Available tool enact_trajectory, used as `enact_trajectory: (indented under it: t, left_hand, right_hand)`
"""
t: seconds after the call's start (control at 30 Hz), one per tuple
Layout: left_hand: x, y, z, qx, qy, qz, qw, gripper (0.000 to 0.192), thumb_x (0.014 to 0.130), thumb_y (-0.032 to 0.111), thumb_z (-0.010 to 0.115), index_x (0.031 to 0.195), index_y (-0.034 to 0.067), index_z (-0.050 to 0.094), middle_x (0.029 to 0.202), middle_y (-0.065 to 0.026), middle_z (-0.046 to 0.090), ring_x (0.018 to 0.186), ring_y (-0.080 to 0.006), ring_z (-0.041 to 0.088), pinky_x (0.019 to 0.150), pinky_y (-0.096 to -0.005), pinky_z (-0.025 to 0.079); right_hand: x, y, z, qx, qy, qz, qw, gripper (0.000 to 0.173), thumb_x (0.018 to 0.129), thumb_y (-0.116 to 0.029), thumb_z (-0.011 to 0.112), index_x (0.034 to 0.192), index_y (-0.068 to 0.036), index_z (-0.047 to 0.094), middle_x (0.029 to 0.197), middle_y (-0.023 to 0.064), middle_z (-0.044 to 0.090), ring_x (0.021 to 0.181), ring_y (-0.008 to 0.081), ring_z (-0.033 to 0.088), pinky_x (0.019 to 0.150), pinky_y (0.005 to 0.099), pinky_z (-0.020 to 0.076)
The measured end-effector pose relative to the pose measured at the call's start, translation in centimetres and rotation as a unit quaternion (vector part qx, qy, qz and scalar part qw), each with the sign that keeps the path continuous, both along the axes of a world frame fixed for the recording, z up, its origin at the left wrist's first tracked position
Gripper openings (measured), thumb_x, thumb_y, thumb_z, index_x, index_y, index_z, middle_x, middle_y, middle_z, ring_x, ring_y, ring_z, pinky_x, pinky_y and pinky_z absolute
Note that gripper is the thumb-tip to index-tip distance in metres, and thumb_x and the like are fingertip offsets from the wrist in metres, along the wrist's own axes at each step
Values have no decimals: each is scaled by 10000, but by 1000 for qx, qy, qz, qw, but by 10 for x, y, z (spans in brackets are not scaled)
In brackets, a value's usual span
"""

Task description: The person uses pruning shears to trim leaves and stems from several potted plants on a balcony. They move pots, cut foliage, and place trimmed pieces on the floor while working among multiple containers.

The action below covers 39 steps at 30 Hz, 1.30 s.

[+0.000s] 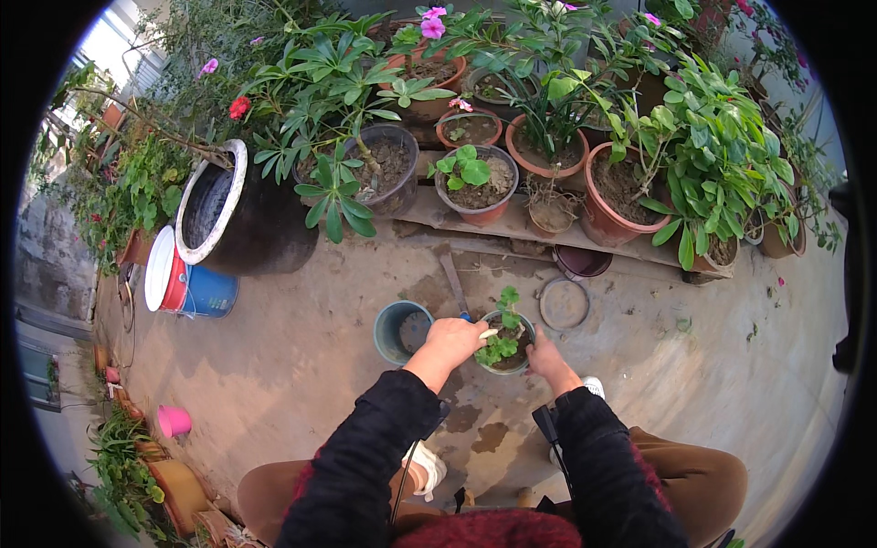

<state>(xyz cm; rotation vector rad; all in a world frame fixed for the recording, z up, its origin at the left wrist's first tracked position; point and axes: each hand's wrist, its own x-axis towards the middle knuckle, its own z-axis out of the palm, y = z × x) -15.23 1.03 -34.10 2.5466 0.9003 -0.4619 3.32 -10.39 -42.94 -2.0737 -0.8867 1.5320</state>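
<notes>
Before me on the concrete floor stands a round pot of soil with a lobed-leaf green plant in it. My left hand is at the pot's left rim, its fingers closed on a small pale object that I cannot identify. At the right side of the pot, my right hand rests against the wall, gripping it. A teal plastic pot stands just left of my left hand. Behind that hand lies a long flat metal blade with a blue part near the hand.
A round saucer and a dark red pot lie beyond my right hand. A wooden plank holds several potted plants. Leftward are a big dark urn, a blue bucket and a pink pot.
</notes>
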Motion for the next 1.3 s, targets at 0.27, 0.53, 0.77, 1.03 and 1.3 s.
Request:
enact_trajectory:
  t: [0.27, 0.53, 0.77, 1.03, 1.3]
  left_hand:
    - [-2, -6, -4, -27, -19, 14, 999, 251, 897, 347, 559, 1098, 199, 580, 844, -106, 675, 839, -327, 649, 695, -448, 509]
    - [-2, -4, -3, -73, -28, 62, 995, 251, 897, 330, 559, 1113, 204, 578, 894, -104, 673, 884, -328, 640, 723, -457, 503]
    - [2, 1, 2, -78, 13, 96, 992, 250, 914, 370, 538, 1087, 196, 586, 926, -95, 671, 891, -323, 638, 729, -455, 499]
    - [1, -1, 18, -65, 45, 55, 995, 277, 923, 414, 524, 1059, 186, 599, 907, -100, 673, 896, -314, 638, 737, -448, 497]
    - [-2, 3, 23, -98, 57, 104, 988, 304, 918, 424, 526, 1109, 199, 599, 932, -94, 676, 916, -310, 638, 764, -439, 498]
  right_hand:
    - [-2, -1, 2, -2, -18, -15, 1000, 608, 876, -52, 429, 1445, -68, 214, 1032, 303, 617, 748, 401, 675, 550, 454, 596]
    - [-2, -2, 7, 28, -2, -14, 1000, 587, 880, -49, 418, 1433, -43, 221, 1017, 305, 617, 700, 392, 675, 545, 446, 592]
    - [-1, -1, 1, 2, -12, -10, 1000, 576, 881, -56, 422, 1425, -71, 234, 983, 312, 620, 667, 386, 674, 538, 451, 585]
    - [1, -2, 2, 26, 2, -1, 1000, 572, 880, -63, 426, 1420, -69, 234, 944, 324, 621, 663, 395, 671, 552, 463, 576]
    - [1, -3, -6, 32, -38, 31, 998, 537, 879, -93, 445, 1377, -7, 264, 862, 303, 641, 692, 397, 671, 600, 468, 567]
